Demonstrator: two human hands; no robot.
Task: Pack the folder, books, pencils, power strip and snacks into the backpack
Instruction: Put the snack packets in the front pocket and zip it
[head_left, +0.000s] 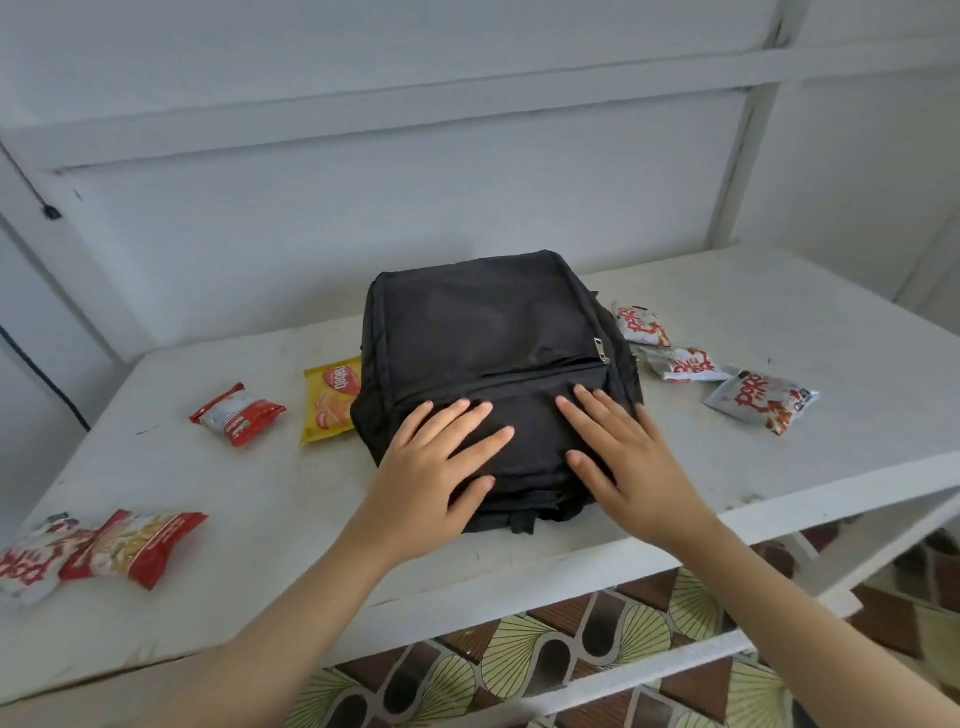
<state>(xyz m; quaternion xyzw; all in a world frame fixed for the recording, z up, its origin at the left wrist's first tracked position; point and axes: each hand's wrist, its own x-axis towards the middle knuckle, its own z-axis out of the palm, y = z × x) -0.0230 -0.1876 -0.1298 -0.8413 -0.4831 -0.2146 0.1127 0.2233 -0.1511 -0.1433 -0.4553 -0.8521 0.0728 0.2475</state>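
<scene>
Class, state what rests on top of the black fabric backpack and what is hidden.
The left hand and right hand lie flat on the black fabric backpack. Its zips look closed, hiding any contents.

Both hands — left (434, 467), right (621, 452) — press flat on the zipped backpack (488, 332).

- White table (779, 332) with a scuffed top; white rails (675, 670) run under it.
- Behind the table: white panelled wall (363, 208) crossed by white beams (415, 109).
- Below the table: patterned floor tiles (545, 654) in brown, cream and black.
- Left of the table: black cable (62, 397) against the wall.
- Soft, even light.
</scene>
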